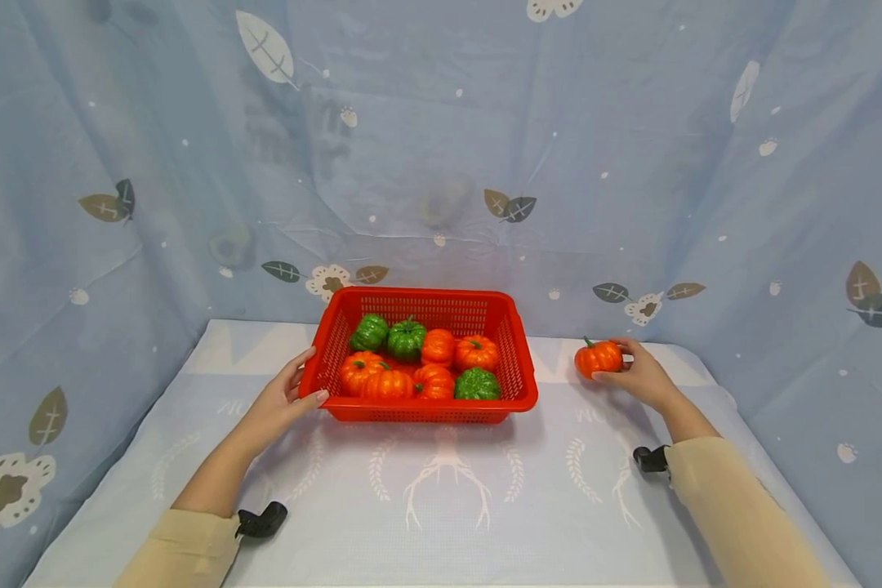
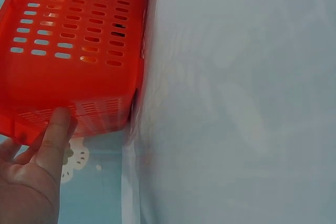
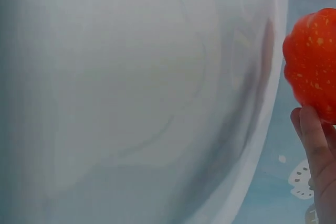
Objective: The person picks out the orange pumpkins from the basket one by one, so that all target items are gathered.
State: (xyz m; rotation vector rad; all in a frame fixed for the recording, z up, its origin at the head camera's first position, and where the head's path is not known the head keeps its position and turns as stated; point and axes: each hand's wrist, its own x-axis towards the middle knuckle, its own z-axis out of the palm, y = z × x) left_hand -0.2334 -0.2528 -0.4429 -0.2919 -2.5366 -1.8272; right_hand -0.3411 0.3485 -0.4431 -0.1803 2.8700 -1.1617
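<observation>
A red plastic basket with slotted walls holds several small orange pumpkins and three green ones. My left hand grips the basket's left rim near the front corner, and in the left wrist view the thumb lies against the red wall. Off to the right, my right hand holds a single orange pumpkin with a green stem, pinched between thumb and fingers. That pumpkin appears at the right edge of the right wrist view, partly cut off; the fingers behind it are mostly hidden.
A pale patterned cloth covers the table. Blue leaf-print curtain hangs close behind the basket and along both sides. Each wrist wears a small black camera, the left one near the table surface.
</observation>
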